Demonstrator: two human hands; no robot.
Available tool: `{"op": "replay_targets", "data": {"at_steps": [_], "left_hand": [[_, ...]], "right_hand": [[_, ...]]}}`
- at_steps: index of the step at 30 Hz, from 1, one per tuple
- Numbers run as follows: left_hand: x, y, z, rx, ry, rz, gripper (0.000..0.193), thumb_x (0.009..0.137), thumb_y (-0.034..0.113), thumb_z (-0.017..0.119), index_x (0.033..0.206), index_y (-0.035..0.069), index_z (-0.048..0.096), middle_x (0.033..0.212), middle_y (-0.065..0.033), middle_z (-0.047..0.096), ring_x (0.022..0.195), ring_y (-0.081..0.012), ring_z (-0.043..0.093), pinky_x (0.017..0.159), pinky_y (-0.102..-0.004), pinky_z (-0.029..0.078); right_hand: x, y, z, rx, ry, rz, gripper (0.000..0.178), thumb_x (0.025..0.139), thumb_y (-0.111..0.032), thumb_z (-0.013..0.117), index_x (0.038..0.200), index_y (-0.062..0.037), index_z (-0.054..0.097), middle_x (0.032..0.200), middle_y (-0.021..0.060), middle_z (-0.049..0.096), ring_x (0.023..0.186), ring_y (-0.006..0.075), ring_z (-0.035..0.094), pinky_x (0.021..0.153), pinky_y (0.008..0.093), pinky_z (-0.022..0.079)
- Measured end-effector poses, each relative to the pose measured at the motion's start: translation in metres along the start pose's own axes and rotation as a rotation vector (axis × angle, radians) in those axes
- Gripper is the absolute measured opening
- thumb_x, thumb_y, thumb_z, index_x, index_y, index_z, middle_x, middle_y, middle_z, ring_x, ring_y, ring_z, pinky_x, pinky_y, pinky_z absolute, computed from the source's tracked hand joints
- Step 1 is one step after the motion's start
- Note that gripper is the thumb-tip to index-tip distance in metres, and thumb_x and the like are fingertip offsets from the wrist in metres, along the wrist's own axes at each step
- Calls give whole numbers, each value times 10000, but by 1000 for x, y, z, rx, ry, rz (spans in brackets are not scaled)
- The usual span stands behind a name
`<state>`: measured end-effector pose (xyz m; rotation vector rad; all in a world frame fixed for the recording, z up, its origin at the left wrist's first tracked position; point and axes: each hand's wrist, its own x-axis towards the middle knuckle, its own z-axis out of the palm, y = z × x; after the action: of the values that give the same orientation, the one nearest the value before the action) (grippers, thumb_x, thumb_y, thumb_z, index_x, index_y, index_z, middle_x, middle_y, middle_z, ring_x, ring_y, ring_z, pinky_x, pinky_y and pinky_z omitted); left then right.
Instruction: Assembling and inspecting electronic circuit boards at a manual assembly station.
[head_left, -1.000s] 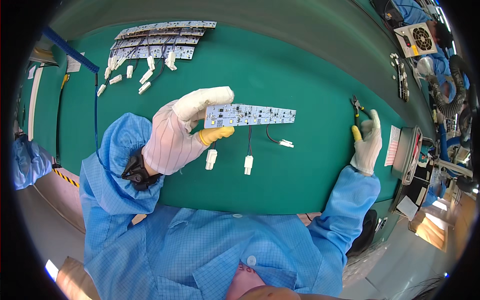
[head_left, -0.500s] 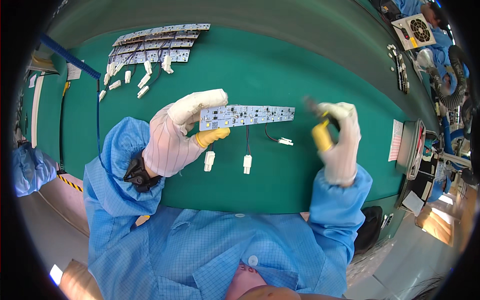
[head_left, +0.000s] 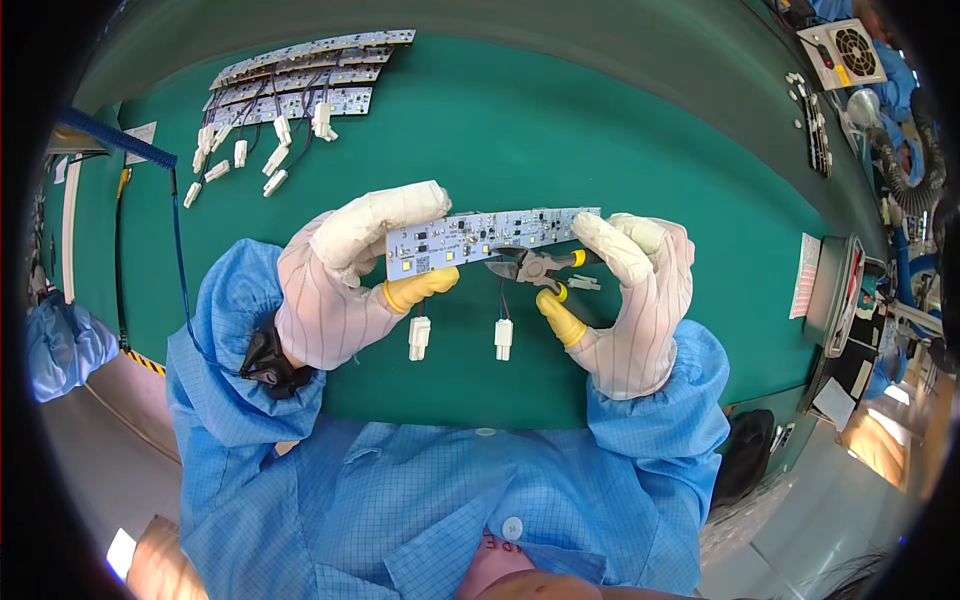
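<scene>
My left hand, in a striped glove with a yellow-covered thumb, pinches the left end of a long LED circuit board above the bench. Two white connectors, a left one and a middle one, hang from wires below the board. A third connector shows partly behind the tool. My right hand grips a pair of side cutters by the yellow-and-black handles. Their jaws are parted and lie against the board's lower edge near its middle. Whether they touch a wire I cannot tell.
At the far left, several similar boards lie overlapped, their white connectors towards me. A blue coiled cord runs down to a black wrist strap. A metal tray stands at the green bench's right edge.
My right hand has moved left with the cutters, bringing the jaws from beyond the board's right end to its lower middle. The left hand still holds the board, now slightly lower at its left end.
</scene>
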<state>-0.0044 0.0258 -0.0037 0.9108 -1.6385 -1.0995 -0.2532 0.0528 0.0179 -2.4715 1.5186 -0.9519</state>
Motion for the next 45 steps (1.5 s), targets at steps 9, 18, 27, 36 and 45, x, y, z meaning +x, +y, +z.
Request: {"op": "replay_targets", "data": {"at_steps": [9, 18, 27, 36, 45], "left_hand": [[4, 1, -2, 10, -36, 13, 493, 716, 23, 785, 1157, -15, 567, 1065, -128, 630, 955, -198, 654, 829, -310, 558], [2, 0, -1, -18, -32, 14, 507, 718, 3, 779, 1175, -8, 562, 1068, -121, 626, 968, -199, 650, 841, -312, 554], [2, -1, -8, 62, -151, 46, 515, 780, 4, 725, 1227, 3, 468, 1150, -223, 604, 1070, -275, 612, 918, -358, 508], [2, 0, -10, 78, -155, 39, 518, 780, 11, 727, 1228, -1, 466, 1148, -223, 605, 1074, -277, 610, 915, -360, 509], [2, 0, -9, 54, -155, 36, 523, 783, 10, 723, 1235, 6, 460, 1154, -224, 602, 1084, -274, 604, 924, -360, 502]], "right_hand": [[0, 0, 3, -8, 14, 4, 733, 497, -201, 828, 1177, -112, 568, 1027, 64, 543, 904, 269, 526, 776, 402, 374], [-1, 1, 4, -22, 11, 0, 733, 507, -214, 826, 1183, -118, 561, 1030, 64, 546, 893, 267, 522, 770, 402, 370], [-2, 4, 7, -16, 1, -30, 729, 517, -219, 825, 1189, -129, 559, 1036, 64, 534, 895, 266, 515, 768, 404, 366], [-1, 4, 6, 8, 1, -19, 725, 515, -201, 826, 1185, -125, 561, 1041, 62, 539, 893, 266, 517, 767, 402, 364], [-1, 5, 7, 10, -2, -17, 732, 508, -206, 828, 1183, -122, 560, 1039, 60, 544, 899, 268, 521, 774, 402, 370]]}}
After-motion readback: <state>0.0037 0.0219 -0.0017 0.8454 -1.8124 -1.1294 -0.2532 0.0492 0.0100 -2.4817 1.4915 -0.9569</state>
